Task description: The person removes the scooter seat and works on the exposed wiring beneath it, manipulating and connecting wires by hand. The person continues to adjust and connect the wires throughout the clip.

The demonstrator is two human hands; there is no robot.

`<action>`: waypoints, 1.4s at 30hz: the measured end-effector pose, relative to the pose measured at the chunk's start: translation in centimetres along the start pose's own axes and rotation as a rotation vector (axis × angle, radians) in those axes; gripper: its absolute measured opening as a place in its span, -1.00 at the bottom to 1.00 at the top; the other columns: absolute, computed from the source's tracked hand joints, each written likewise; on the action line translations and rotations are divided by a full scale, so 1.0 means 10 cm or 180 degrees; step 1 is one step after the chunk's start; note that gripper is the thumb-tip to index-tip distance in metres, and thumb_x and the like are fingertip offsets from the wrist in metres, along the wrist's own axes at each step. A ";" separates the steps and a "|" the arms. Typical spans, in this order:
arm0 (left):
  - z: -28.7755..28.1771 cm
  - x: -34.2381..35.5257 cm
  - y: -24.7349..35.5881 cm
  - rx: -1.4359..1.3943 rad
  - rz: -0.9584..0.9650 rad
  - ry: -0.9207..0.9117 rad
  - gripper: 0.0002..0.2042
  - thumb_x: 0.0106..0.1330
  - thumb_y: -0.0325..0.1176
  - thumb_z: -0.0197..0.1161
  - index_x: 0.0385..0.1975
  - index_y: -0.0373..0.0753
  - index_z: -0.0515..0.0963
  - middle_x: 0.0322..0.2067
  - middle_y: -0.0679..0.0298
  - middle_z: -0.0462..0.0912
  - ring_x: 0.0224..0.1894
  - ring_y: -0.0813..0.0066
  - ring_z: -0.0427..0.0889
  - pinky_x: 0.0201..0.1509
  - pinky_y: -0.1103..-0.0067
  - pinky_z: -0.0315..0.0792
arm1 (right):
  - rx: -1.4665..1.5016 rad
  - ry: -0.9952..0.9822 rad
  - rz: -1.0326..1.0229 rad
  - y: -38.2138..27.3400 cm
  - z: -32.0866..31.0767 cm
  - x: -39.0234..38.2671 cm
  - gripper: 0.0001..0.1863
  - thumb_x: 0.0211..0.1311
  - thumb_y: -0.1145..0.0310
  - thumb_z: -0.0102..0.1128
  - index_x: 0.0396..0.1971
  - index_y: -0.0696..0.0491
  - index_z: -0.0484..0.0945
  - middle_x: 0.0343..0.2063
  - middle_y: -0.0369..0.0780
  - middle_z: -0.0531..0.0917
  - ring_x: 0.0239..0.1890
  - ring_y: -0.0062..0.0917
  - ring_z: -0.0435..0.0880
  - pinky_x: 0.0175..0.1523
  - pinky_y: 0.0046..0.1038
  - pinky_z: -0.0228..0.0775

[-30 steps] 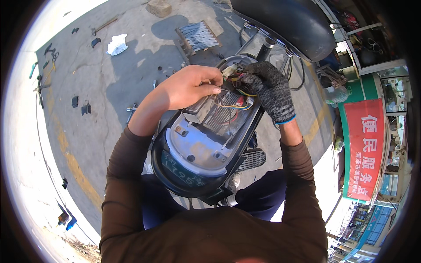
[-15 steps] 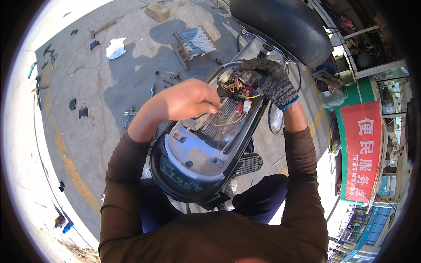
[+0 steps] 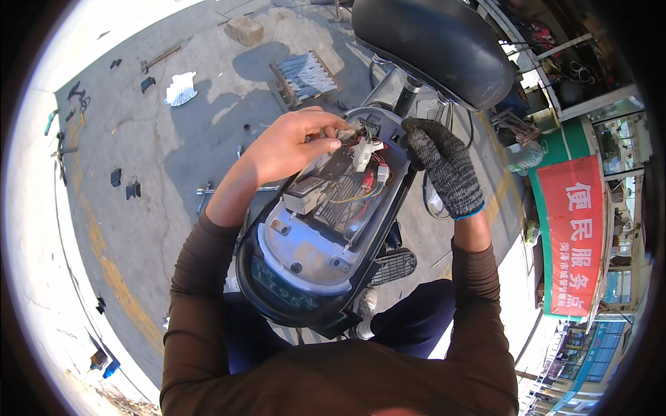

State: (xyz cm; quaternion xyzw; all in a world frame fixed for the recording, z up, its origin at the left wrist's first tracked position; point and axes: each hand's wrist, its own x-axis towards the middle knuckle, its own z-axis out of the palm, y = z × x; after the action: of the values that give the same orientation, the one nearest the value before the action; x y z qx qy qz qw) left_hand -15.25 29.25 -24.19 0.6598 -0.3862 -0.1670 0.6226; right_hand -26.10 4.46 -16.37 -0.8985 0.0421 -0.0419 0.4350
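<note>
The right gloved hand (image 3: pixel 444 166) has left the wiring bundle (image 3: pixel 373 127) for two o'clock beside the open housing (image 3: pixel 316 267), baring a white connector (image 3: pixel 362 157) near one and leaving the left hand (image 3: pixel 295 142) working alone from eleven. I cannot tell whether either hand grips anything. The left fingers partly hide the wires; a grey box (image 3: pixel 302 197) sits at nine, the black seat (image 3: pixel 437 52) beyond at one.
</note>
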 end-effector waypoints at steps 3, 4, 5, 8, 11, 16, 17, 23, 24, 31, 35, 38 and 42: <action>0.00 0.01 0.08 -0.0135 -0.0283 -0.0063 -0.61 0.26 -0.42 0.34 0.11 -0.24 0.55 -0.28 0.33 0.51 -0.26 0.60 0.46 -0.12 0.64 0.39 | -0.0306 0.0003 -0.0558 0.07 0.10 -0.15 -0.72 0.34 0.41 0.17 -0.01 0.13 0.61 -0.20 -0.20 0.69 -0.17 -0.48 0.64 -0.05 -0.46 0.49; 0.04 0.03 0.13 -0.0061 -0.0284 -0.0113 -0.58 0.24 -0.42 0.35 0.13 -0.23 0.53 -0.27 0.32 0.52 -0.26 0.59 0.46 -0.13 0.63 0.39 | -0.0661 0.0019 -0.0946 0.08 0.13 -0.20 -0.72 0.30 0.43 0.18 -0.01 0.13 0.61 -0.19 -0.18 0.69 -0.14 -0.41 0.65 -0.01 -0.41 0.48; 0.08 0.03 0.19 0.0030 -0.0295 -0.0137 -0.55 0.23 -0.41 0.37 0.15 -0.22 0.52 -0.26 0.32 0.53 -0.27 0.58 0.47 -0.15 0.62 0.40 | -0.1005 0.0016 -0.1352 0.08 0.20 -0.23 -0.71 0.27 0.46 0.18 -0.01 0.12 0.61 -0.17 -0.16 0.68 -0.10 -0.34 0.65 0.02 -0.36 0.48; 0.13 0.05 0.14 0.0502 0.0343 -0.0169 -0.50 0.20 -0.30 0.40 0.17 -0.19 0.49 -0.25 0.24 0.57 -0.28 0.43 0.52 -0.15 0.51 0.43 | -0.1657 -0.0278 -0.2064 -0.09 0.45 -0.37 -0.60 0.13 0.55 0.17 0.02 0.06 0.59 -0.06 -0.11 0.65 0.05 -0.18 0.60 0.20 -0.20 0.38; 0.14 0.04 0.14 0.0737 0.0386 -0.0209 -0.65 0.19 -0.32 0.38 -0.04 -0.23 0.52 -0.27 0.15 0.59 -0.31 0.28 0.56 -0.18 0.41 0.44 | -0.1390 -0.0506 -0.2240 -0.18 0.46 -0.42 -0.53 0.07 0.56 0.18 0.05 0.01 0.58 -0.02 -0.12 0.64 0.05 -0.17 0.60 0.22 -0.18 0.37; 0.05 -0.02 0.25 0.0650 -0.0320 -0.0340 -0.82 0.19 -0.45 0.34 -0.26 -0.29 0.52 -0.38 0.22 0.54 -0.39 0.49 0.50 -0.30 0.54 0.38 | -0.1192 0.0181 -0.1256 0.02 0.15 -0.28 -0.66 0.19 0.55 0.19 -0.01 0.06 0.61 -0.13 -0.12 0.68 -0.02 -0.21 0.64 0.10 -0.28 0.46; 0.03 -0.03 0.27 0.0639 -0.0429 -0.0390 -0.83 0.19 -0.47 0.34 -0.26 -0.30 0.53 -0.40 0.26 0.53 -0.40 0.59 0.46 -0.32 0.59 0.36 | -0.1367 0.0324 -0.1180 0.05 0.13 -0.23 -0.67 0.22 0.60 0.17 -0.01 0.07 0.62 -0.12 -0.11 0.68 -0.01 -0.26 0.65 0.10 -0.34 0.48; -0.06 -0.04 0.07 0.0300 -0.0216 -0.0560 -0.93 0.27 -0.52 0.30 -0.38 -0.38 0.56 -0.44 0.30 0.51 -0.39 0.66 0.45 -0.32 0.63 0.34 | -0.1446 0.0120 -0.1793 0.25 0.17 0.37 -0.69 0.30 0.49 0.13 0.02 0.10 0.59 -0.05 -0.10 0.66 -0.02 -0.25 0.66 0.13 -0.31 0.47; -0.06 -0.05 0.07 0.0155 -0.0200 -0.0518 -0.93 0.26 -0.53 0.29 -0.39 -0.38 0.56 -0.47 0.31 0.51 -0.41 0.66 0.44 -0.33 0.62 0.34 | -0.1140 -0.0135 -0.1282 0.24 0.21 0.45 -0.69 0.32 0.40 0.13 0.02 0.12 0.59 -0.04 -0.07 0.66 0.00 -0.23 0.65 0.13 -0.29 0.46; -0.07 -0.03 0.05 -0.0533 -0.0396 -0.0371 -0.94 0.31 -0.59 0.21 -0.28 -0.38 0.50 -0.35 0.38 0.54 -0.29 0.71 0.49 -0.22 0.68 0.37 | -0.1021 -0.1169 -0.1047 0.04 0.36 0.76 -0.71 0.27 0.33 0.25 -0.07 0.15 0.64 -0.19 -0.09 0.71 -0.12 -0.34 0.70 0.04 -0.40 0.49; -0.01 0.07 0.00 -0.0652 -0.0173 0.0191 -0.90 0.32 -0.54 0.21 -0.20 -0.31 0.52 -0.36 0.42 0.55 -0.25 0.74 0.50 -0.29 0.71 0.32 | -0.0009 -0.0741 -0.0054 0.23 0.29 0.79 -0.76 0.25 0.37 0.26 -0.13 0.12 0.68 -0.25 -0.14 0.73 -0.25 -0.46 0.71 -0.06 -0.45 0.54; 0.01 0.14 -0.03 -0.0784 -0.0362 0.0423 -0.86 0.31 -0.46 0.23 -0.17 -0.26 0.55 -0.35 0.44 0.56 -0.35 0.81 0.43 -0.43 0.77 0.12 | -0.0266 -0.0692 -0.0141 0.25 0.20 0.74 -0.74 0.30 0.36 0.24 -0.11 0.20 0.66 -0.21 -0.15 0.72 -0.20 -0.53 0.68 -0.02 -0.50 0.52; 0.01 0.20 -0.01 -0.1343 -0.0599 0.0453 -0.87 0.29 -0.46 0.22 -0.19 -0.25 0.55 -0.41 0.45 0.53 -0.50 0.83 0.26 -0.51 0.76 0.00 | -0.0602 -0.0760 -0.0467 0.27 0.16 0.73 -0.71 0.30 0.32 0.24 -0.06 0.14 0.65 -0.18 -0.11 0.71 -0.12 -0.42 0.68 0.06 -0.42 0.49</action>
State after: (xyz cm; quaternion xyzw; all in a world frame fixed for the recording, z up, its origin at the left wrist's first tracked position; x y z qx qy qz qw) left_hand -13.96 27.72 -23.75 0.5583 -0.2347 -0.2543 0.7540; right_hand -18.75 3.23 -19.21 -0.9346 -0.0719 0.0377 0.3462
